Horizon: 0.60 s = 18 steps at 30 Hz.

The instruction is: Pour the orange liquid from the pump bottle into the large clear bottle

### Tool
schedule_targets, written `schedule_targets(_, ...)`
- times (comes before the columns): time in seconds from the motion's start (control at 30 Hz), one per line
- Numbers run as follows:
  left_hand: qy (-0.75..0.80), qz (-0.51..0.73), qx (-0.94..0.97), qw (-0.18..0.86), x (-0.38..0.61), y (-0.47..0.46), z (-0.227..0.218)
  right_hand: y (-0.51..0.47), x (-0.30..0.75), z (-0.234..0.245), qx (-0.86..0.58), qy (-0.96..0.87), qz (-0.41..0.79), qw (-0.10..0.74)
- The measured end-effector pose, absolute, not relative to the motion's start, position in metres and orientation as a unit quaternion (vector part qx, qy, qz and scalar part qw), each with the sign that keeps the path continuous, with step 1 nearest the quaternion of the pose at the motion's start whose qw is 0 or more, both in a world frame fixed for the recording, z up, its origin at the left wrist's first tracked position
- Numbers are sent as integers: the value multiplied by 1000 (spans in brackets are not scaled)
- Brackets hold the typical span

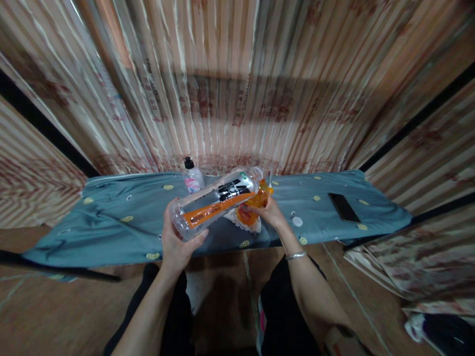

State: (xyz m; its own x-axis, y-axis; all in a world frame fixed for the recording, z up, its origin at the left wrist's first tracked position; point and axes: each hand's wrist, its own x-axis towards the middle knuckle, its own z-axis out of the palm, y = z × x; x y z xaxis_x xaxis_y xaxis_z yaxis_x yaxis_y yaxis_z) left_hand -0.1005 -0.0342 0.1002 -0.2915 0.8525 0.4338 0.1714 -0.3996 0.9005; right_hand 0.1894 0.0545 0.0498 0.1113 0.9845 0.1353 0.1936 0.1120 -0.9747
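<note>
My left hand (178, 242) is closed around the base of a large clear plastic bottle (208, 210) with an orange and silver label. This bottle is tilted, its mouth pointing up and to the right. My right hand (272, 211) grips a smaller orange bottle (247, 215), whose yellow cap (270, 190) shows above the fingers. The clear bottle's neck overlaps the top of the orange one; I cannot tell whether they touch. Under the orange bottle a white frilly-edged cloth or wrapper (255, 227) is partly visible.
A pink-labelled bottle with a black cap (193, 179) stands behind the clear bottle. On the blue-green sheet (122, 237) lie a white round cap (297, 221) and a dark phone (343, 207). Black metal bars (419, 118) flank the surface, and a striped curtain (222, 118) hangs behind.
</note>
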Motion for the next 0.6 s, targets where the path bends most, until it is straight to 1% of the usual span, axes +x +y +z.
schedule_targets(0.2,479,644,523,286,-102,-34,97,55,190,50,-544,-543,392,505)
schedule_targets(0.47,473,651,530,268,-100,-33,99,54,188,51,-524,-533,412,521)
schedule_targets(0.6,473,647,530,276,-100,-34,99,53,187,53,-528,-531,412,519)
